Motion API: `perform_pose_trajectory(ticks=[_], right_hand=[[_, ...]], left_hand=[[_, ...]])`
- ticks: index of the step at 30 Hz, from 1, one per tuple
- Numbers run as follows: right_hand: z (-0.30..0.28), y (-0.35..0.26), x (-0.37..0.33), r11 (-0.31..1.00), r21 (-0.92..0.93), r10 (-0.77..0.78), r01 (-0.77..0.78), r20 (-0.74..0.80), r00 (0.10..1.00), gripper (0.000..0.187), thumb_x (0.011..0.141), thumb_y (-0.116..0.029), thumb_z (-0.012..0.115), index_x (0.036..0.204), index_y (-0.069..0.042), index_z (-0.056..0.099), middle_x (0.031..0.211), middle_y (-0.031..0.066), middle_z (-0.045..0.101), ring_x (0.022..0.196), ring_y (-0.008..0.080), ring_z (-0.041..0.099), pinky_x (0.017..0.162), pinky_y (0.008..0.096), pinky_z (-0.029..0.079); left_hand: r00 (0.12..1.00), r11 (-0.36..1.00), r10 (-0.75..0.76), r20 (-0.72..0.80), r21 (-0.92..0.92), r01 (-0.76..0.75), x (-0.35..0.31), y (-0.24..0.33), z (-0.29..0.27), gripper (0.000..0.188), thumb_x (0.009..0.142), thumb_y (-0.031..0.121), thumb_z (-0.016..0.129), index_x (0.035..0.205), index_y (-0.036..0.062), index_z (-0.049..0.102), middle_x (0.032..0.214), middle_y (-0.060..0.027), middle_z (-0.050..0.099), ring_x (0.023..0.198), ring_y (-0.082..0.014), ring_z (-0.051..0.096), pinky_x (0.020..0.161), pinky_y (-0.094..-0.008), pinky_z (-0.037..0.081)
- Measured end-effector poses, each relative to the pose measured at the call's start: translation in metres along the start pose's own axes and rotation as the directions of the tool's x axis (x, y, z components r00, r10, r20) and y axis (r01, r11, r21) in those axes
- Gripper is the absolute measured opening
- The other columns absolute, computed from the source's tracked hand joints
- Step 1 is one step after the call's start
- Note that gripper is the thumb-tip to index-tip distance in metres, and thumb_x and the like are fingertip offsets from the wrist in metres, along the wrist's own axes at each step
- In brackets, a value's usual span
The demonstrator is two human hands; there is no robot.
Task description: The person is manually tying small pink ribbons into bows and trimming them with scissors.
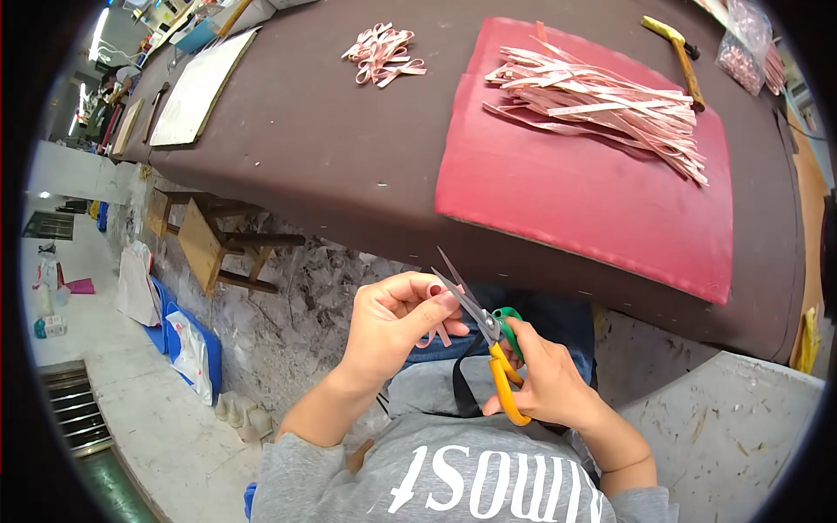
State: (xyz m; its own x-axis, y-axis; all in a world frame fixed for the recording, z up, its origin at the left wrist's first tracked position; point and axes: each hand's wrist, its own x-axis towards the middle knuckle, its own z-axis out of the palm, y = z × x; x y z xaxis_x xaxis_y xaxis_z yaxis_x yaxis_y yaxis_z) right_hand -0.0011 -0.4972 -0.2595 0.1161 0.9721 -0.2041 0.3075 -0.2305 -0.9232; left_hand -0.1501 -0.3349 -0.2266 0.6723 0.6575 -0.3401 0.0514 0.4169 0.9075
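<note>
Pinched between the thumb and fingers of my left hand is a looped pink strap, its ends hanging below the fingertips. My right hand grips a pair of scissors with one green and one yellow handle. The scissor blades are parted and point up and left, right beside my left fingertips. Whether they touch the strap I cannot tell. On the table beyond, a pile of long pink straps lies across a red padded mat. A smaller heap of looped pink straps sits to its left.
The brown-covered table spans the view. A hammer lies at the mat's far right, near a clear plastic bag. A white board rests at the left. Below stand a wooden stool and a blue bin.
</note>
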Motion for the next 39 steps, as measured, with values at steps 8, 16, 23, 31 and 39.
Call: perform_pose_trajectory(ticks=[8,16,23,31,39], right_hand=[[0.025,0.008,0.01,0.966,0.007,0.251,-0.257,0.194,0.948,0.083,0.057,-0.031,0.091,0.123,-0.004,0.049,0.072,0.0041,0.059,0.057,0.0168,0.053,0.053,0.0296,0.043],[-0.028,0.005,-0.008,0.879,0.401,0.17,-0.256,0.237,0.956,0.1,0.048,-0.057,0.087,0.125,-0.002,0.054,0.079,0.0036,0.061,0.063,0.0119,0.052,0.055,0.0236,0.042],[-0.12,-0.016,-0.059,0.97,0.137,0.159,-0.203,0.279,0.947,0.09,0.048,-0.046,0.093,0.116,0.001,0.058,0.075,0.0029,0.061,0.058,0.0123,0.053,0.053,0.0255,0.042],[-0.176,0.005,-0.048,0.693,-0.272,0.112,-0.668,-0.874,0.472,0.039,0.078,-0.01,0.072,0.114,0.001,0.061,0.073,0.007,0.061,0.064,0.019,0.056,0.061,0.0291,0.046],[-0.205,-0.01,0.008,0.681,-0.44,-0.21,-0.586,-0.883,0.419,0.03,0.081,-0.006,0.068,0.11,0.0,0.063,0.105,0.0113,0.063,0.091,0.0242,0.061,0.08,0.0315,0.049]], left_hand=[[0.979,0.99,-0.125,-0.161,0.046,0.134,-0.018,-0.045,-0.04,0.017,0.091,0.013,0.063,0.101,-0.0004,0.065,0.084,-0.0092,0.068,0.074,-0.0176,0.069,0.057,-0.0197,0.048],[0.986,0.866,-0.098,-0.138,-0.5,0.016,-0.035,-0.035,-0.086,0.053,0.101,0.041,0.041,0.125,-0.0042,0.055,0.107,-0.0173,0.065,0.098,-0.024,0.067,0.079,-0.0281,0.054],[1.0,0.878,0.023,0.007,-0.479,-0.017,-0.007,0.003,-0.099,0.075,0.1,0.054,0.024,0.136,-0.0087,0.042,0.121,-0.0247,0.06,0.104,-0.0309,0.065,0.087,-0.0365,0.054],[0.964,0.968,0.104,0.243,-0.245,-0.043,0.097,0.1,-0.095,0.071,0.1,0.054,0.028,0.132,-0.006,0.05,0.116,-0.0213,0.063,0.097,-0.0276,0.065,0.08,-0.0318,0.054],[0.761,0.443,0.621,0.186,0.717,-0.538,0.192,0.115,0.031,0.033,0.087,0.011,0.066,0.119,0.0037,0.062,0.108,-0.0097,0.066,0.092,-0.0203,0.063,0.075,-0.0286,0.051]])
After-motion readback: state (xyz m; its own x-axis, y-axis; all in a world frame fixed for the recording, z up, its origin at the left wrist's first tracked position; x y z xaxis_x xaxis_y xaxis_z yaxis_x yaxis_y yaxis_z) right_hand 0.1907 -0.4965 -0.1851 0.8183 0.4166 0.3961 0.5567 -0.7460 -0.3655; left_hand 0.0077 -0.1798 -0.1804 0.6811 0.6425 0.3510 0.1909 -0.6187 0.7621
